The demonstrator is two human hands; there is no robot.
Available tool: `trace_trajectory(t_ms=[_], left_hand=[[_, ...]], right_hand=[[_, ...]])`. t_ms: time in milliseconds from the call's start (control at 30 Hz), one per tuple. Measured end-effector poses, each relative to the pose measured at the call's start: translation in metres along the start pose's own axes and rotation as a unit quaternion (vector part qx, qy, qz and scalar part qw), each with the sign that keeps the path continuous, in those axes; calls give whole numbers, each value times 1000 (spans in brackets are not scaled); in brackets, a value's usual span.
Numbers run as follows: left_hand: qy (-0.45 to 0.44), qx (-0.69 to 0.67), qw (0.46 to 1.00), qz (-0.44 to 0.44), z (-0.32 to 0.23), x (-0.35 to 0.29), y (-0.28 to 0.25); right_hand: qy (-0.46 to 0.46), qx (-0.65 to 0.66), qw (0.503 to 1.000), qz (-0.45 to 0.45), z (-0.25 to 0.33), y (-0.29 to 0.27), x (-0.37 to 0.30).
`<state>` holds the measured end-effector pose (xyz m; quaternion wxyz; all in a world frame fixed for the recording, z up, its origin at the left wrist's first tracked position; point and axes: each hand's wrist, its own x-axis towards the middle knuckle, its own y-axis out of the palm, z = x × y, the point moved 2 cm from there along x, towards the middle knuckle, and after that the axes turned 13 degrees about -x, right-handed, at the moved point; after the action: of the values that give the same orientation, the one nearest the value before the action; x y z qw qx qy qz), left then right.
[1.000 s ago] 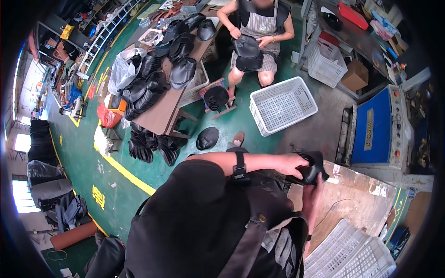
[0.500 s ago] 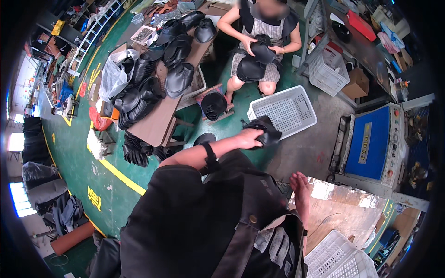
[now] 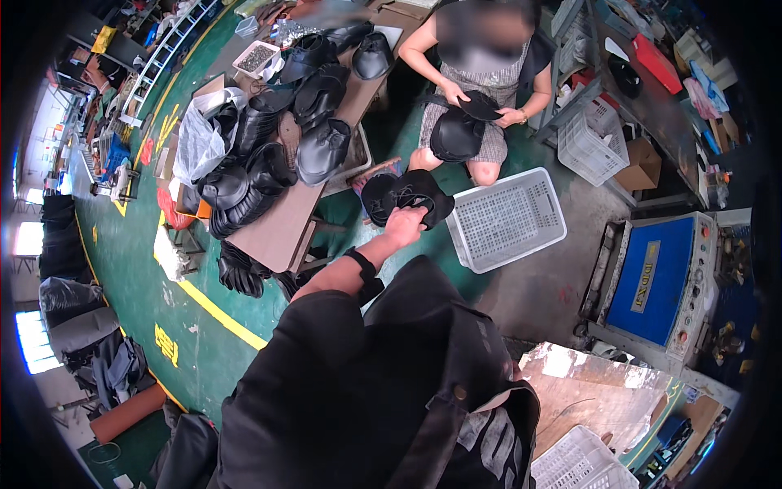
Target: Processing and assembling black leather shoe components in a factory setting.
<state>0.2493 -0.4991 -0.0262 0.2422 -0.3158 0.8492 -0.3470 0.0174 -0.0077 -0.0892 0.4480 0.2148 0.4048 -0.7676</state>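
My left hand (image 3: 405, 226) is closed on a black leather shoe upper (image 3: 432, 196), held out in front of me at the left end of the white plastic crate (image 3: 507, 262). Right behind it, more black leather pieces (image 3: 376, 196) rest on a low stool, partly covered by what I hold. My right hand is out of view. Facing me, a seated co-worker holds a flat black leather piece (image 3: 479, 106) in both hands. Another black upper (image 3: 456, 135) lies across the co-worker's lap.
On the left, a brown-topped bench (image 3: 281, 232) carries piles of black uppers (image 3: 244, 183) and a tray of small parts (image 3: 256, 59). A blue-panelled machine (image 3: 648, 281) stands at right. Nearer me are a wooden board (image 3: 590, 399) and another white crate (image 3: 582, 460).
My left hand has moved left with the shoe upper, away from over the crate toward the stool. My right hand has left the view. The co-worker's hands now hold a flatter piece.
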Motion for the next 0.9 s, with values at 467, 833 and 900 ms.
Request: trace_trajectory(t_ms=[467,833,900], left_hand=[[133,7,951,280,-20,57,66],[291,114,941,129,-119,152,130],[257,114,941,189,-121,150,138]], right_hand=[[64,127,989,-29,83,46,-17],[150,282,945,-63,59,90,-75],[187,275,941,-66,52,100,-84]])
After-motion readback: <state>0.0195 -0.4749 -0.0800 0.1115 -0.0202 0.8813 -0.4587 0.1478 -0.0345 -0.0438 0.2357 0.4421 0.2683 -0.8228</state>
